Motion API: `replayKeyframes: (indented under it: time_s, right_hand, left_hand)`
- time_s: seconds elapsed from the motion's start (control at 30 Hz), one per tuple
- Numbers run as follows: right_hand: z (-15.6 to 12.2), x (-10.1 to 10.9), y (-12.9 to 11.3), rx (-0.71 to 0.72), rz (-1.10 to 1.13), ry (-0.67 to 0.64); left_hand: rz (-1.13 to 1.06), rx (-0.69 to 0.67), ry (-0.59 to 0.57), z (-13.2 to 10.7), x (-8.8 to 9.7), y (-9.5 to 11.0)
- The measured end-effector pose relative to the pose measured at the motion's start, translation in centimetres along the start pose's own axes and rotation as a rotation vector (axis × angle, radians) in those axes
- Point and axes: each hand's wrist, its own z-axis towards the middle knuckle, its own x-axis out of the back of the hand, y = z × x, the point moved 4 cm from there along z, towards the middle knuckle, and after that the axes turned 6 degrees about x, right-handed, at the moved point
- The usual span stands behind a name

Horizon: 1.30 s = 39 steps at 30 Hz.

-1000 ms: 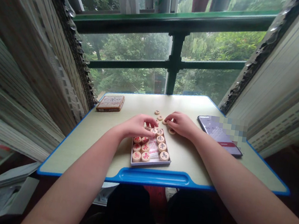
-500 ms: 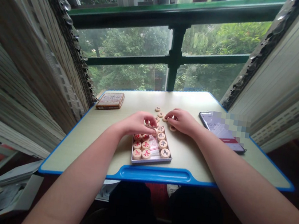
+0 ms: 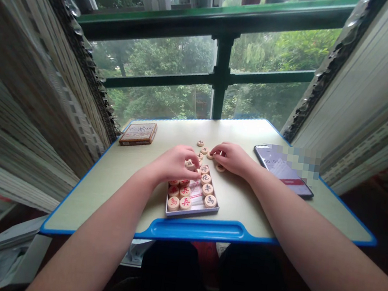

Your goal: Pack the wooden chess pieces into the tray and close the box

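Note:
A shallow white box [image 3: 192, 213] holds round wooden Chinese chess pieces. Red-marked ones, such as this piece [image 3: 185, 203], fill its left side, and black-marked ones, such as this piece [image 3: 210, 200], line its right. Over the box's far part, my left hand [image 3: 177, 165] is pinched on a chess piece [image 3: 198, 173], mostly hidden by the fingers. Beyond the far right corner, my right hand [image 3: 231, 157] has its fingertips closed at a chess piece [image 3: 210, 156] on the table. Another loose piece [image 3: 220, 167] lies beneath that hand.
More loose pieces, one of them at the far end [image 3: 200, 143], lie on the blue-edged table [image 3: 240, 199] behind the box. A brown patterned box [image 3: 139, 133] sits at the far left. To the right lies a phone [image 3: 283, 171], and the window [image 3: 220, 77] stands behind the table.
The whole view has shifted slightly. Both hands stay almost in the same places, the left above the box and the right at the loose pieces.

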Motion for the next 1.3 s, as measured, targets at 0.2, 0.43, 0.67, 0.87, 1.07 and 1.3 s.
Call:
replayKeyframes:
  time_s: [0.2,0.43,0.67,0.87,1.07,1.3]
  right_hand:
    - [-0.04,-0.07,-0.04,0.009,0.001,-0.003]
    - [0.17,-0.27,0.08,0.006,0.002,-0.008]
    - [0.21,-0.35,0.18,0.013,-0.01,0.004]
    - [0.18,-0.24,0.1,0.004,-0.015,-0.01]
    - [0.11,-0.36,-0.07,-0.006,-0.005,-0.009]
    - [0.14,-0.34,0.03,0.001,-0.014,-0.007]
  left_hand:
    - [0.03,-0.026,-0.014,-0.21,0.06,0.35]
    - [0.154,-0.007,-0.011,-0.38,-0.12,0.35]
    - [0.19,-0.015,0.031,-0.52,-0.21,0.31]
    - [0.181,-0.023,0.039,-0.67,0.08,0.3]
    - [0.197,-0.018,0.051,-0.65,0.14,0.08]
    - [0.171,-0.023,0.041,-0.61,0.2,0.32]
